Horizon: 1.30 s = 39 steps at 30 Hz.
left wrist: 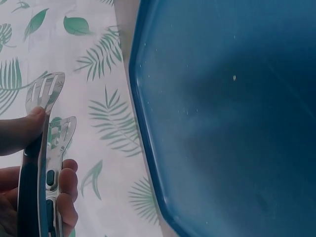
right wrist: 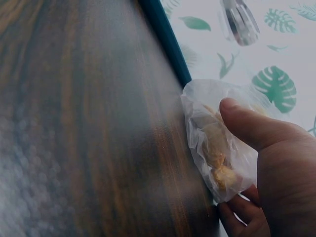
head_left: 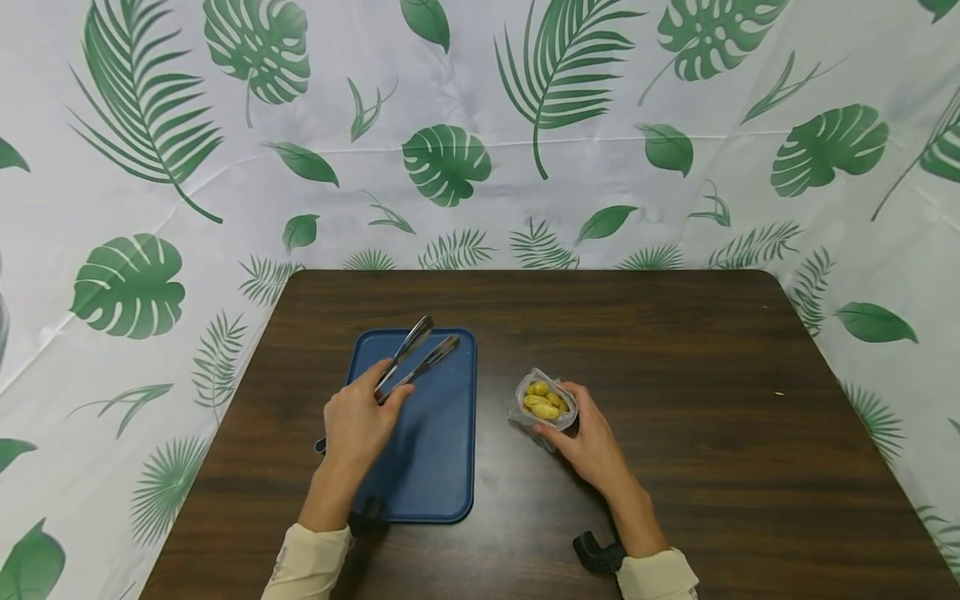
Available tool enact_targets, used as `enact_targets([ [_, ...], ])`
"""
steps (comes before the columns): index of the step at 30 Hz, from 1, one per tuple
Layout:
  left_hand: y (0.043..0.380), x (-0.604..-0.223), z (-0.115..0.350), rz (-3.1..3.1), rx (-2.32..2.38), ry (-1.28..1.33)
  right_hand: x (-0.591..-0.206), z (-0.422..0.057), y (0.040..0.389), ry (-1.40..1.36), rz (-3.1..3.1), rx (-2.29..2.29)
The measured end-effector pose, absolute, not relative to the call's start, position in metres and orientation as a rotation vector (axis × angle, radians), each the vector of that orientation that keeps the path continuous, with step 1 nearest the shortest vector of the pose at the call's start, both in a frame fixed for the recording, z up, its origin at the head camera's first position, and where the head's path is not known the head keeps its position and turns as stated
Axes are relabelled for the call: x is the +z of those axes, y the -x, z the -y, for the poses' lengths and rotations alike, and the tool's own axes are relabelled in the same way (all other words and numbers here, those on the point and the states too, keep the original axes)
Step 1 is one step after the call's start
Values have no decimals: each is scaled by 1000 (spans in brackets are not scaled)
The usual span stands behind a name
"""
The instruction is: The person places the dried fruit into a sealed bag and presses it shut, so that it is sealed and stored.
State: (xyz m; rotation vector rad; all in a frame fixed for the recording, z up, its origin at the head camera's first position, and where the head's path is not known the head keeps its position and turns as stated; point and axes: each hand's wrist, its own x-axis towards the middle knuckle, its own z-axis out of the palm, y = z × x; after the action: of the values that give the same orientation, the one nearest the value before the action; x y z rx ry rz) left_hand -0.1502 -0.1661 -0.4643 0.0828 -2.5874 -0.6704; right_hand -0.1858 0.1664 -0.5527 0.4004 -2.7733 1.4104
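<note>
My left hand point(head_left: 358, 425) grips a pair of metal tongs point(head_left: 437, 353) above the blue tray point(head_left: 442, 467). The tongs' slotted ends stand apart with nothing between them, and the left wrist view shows thumb and fingers on the two dark-handled arms point(left wrist: 30, 197). To the right of the tray, my right hand point(head_left: 597, 450) holds a clear plastic bag point(head_left: 519, 413) between thumb and fingers. Its mouth is open, showing several yellow-green oval pieces point(head_left: 544, 402) that look like olives. In the right wrist view, the thumb presses the side of the bag point(right wrist: 197, 128).
The tray lies on the left part of a dark wood-grain table point(head_left: 675, 350). A tiny pale scrap point(head_left: 780, 393) lies on the table's right side. Behind hangs a white cloth point(head_left: 360, 192) printed with green leaves. Small light specks point(left wrist: 234, 78) dot the tray.
</note>
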Motion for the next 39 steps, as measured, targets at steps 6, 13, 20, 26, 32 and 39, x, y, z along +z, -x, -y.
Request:
enact_targets([
  [6, 151, -463, 171, 2603, -664, -121, -552, -168, 186, -387, 2776, 1416],
  [13, 150, -465, 180, 2626, -658, -186, -550, -168, 186, -380, 2784, 1424],
  [20, 149, -466, 189, 2646, -666, -290, -551, -168, 186, -374, 2791, 1427],
  [26, 149, -464, 195, 2708, -693, -428, -552, -167, 186, -378, 2791, 1430],
  [32, 149, -464, 203, 2714, -708, -499, -553, -167, 187, -385, 2784, 1430],
  [39, 149, -466, 215, 2681, -725, -560, -552, -167, 186, -377, 2784, 1428],
])
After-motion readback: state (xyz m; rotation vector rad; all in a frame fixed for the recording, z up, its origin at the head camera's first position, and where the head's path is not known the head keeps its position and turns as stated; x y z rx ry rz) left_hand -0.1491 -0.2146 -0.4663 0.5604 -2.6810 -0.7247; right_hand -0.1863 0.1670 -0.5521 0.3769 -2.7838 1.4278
